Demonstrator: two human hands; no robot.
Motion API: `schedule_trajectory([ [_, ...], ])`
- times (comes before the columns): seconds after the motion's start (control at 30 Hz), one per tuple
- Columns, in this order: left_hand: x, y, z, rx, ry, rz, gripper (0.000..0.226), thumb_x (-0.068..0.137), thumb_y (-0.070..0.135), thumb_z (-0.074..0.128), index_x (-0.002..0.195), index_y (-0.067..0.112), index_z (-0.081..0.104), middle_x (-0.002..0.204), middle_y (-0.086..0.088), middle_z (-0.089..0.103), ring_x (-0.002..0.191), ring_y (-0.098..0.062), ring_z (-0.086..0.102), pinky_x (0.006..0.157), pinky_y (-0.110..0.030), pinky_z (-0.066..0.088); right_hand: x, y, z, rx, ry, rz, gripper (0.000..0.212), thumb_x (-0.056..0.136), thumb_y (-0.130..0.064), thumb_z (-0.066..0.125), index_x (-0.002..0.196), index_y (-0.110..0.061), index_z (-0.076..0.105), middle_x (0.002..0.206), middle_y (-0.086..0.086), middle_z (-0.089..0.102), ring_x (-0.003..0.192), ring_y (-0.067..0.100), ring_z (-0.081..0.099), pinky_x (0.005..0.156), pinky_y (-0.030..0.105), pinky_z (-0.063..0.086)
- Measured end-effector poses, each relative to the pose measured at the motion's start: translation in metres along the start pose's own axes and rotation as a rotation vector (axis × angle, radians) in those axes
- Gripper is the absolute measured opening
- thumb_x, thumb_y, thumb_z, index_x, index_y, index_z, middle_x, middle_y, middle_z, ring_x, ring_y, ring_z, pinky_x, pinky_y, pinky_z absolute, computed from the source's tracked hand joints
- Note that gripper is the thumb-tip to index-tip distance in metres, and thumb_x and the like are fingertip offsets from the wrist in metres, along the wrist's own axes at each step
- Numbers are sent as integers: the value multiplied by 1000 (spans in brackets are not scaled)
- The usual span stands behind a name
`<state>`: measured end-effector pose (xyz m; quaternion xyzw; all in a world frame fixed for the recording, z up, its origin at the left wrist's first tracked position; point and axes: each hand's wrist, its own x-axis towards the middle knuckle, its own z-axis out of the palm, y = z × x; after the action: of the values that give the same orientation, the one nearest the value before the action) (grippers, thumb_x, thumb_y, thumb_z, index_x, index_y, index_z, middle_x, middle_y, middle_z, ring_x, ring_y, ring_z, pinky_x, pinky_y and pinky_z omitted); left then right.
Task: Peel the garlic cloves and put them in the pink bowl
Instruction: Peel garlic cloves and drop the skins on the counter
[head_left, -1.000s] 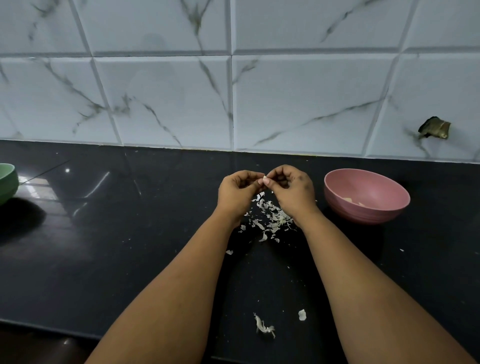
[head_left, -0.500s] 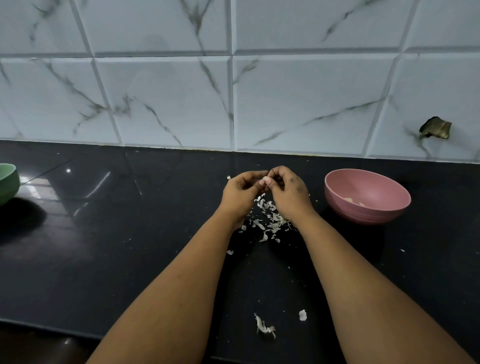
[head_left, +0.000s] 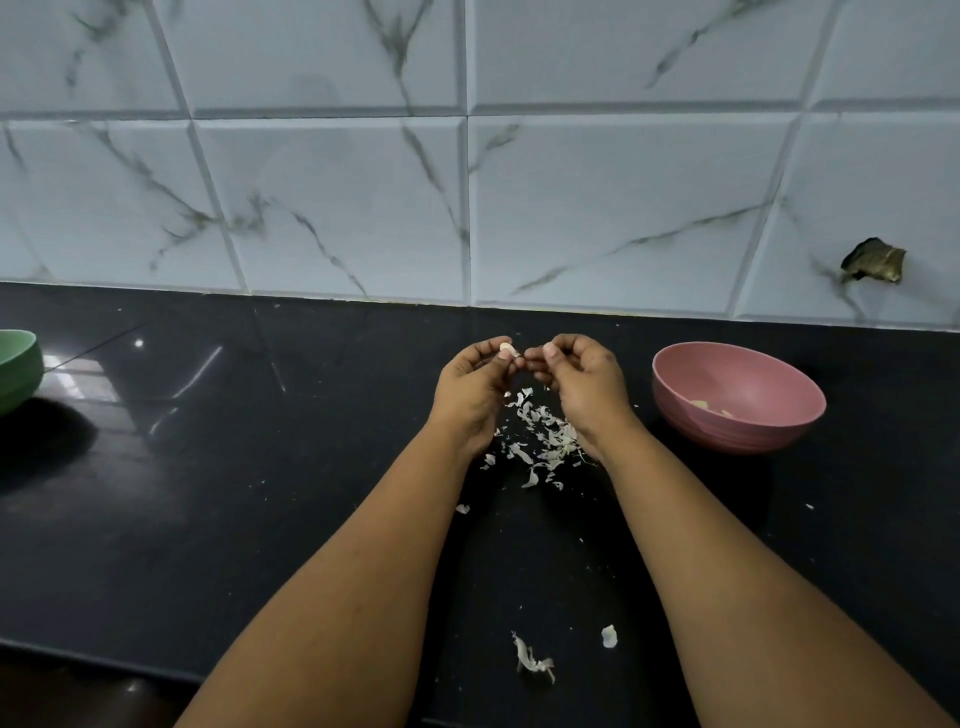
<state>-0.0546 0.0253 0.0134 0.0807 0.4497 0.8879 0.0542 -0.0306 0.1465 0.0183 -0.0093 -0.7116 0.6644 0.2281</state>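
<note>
My left hand (head_left: 475, 384) pinches a small pale garlic clove (head_left: 506, 348) between thumb and fingertips, held above the black counter. My right hand (head_left: 584, 382) is just to its right, fingers curled, its fingertips close to the clove; whether they pinch a bit of skin is too small to tell. A heap of white garlic skins (head_left: 540, 439) lies on the counter under both hands. The pink bowl (head_left: 748, 431) stands to the right of my right hand, with a few pale peeled pieces (head_left: 711, 408) inside.
A green bowl (head_left: 18, 369) sits at the far left edge of the black counter (head_left: 208, 493). Loose skin scraps (head_left: 532, 662) lie near the counter's front edge. A tiled wall (head_left: 467, 182) rises behind, with a broken hole (head_left: 875, 261) at the right.
My hands have drawn slightly apart; the clove now shows in my left fingertips, and my right fingertips have pulled a little to the right of it.
</note>
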Motion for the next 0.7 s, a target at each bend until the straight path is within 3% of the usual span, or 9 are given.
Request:
schedule_trajectory([
  [0.07,1,3,-2,-31,22,0,15,96,-6,52,97,3,63,82,-6,65,69,-9,67,68,-15,55,-1,-3,-3,113,7,40,10,96,-4,55,88,-11,57,88,8,71,80,14,68,72,22,54],
  [0.2,0,1,1,-22,-13,-8,20,96,-10,49,100,2,64,85,-7,66,71,-9,68,69,-15,55,-1,3,-9,-69,82,-5,20,83,-4,72,89,-20,62,77,5,73,74,13,70,71,26,56],
  [0.33,-3,-1,4,5,-41,-4,19,96,-9,49,102,2,64,85,-7,66,70,-8,68,68,-14,53,-1,-1,-8,-145,103,-8,22,87,-4,59,78,-19,72,75,2,73,69,10,70,65,24,53],
  [0.4,-3,-1,3,19,-47,-5,19,96,-8,50,102,2,64,85,-7,66,73,-9,67,70,-15,54,-1,-3,-6,-203,100,-27,30,88,-11,50,74,-20,74,80,-2,73,76,11,69,70,26,54],
  [0.5,-4,-1,4,29,-51,-10,18,96,-7,51,102,3,65,86,-7,68,74,-10,67,71,-15,54,-2,-2,-6,-305,107,-136,22,85,-9,57,83,-24,74,92,-6,72,86,9,66,79,24,53],
  [0.57,-4,-1,4,36,-55,-5,17,96,-6,52,101,4,65,86,-5,68,75,-10,67,72,-16,54,-1,-1,-8,-284,129,-226,21,83,-6,66,89,-26,71,88,-6,72,80,8,67,76,23,55],
  [0.7,-5,-2,3,63,-71,-5,17,95,-5,54,101,4,66,88,-5,69,79,-12,67,75,-17,55,0,-6,-7,-101,141,-167,14,85,-7,71,83,-22,70,72,0,72,63,10,68,64,23,56],
])
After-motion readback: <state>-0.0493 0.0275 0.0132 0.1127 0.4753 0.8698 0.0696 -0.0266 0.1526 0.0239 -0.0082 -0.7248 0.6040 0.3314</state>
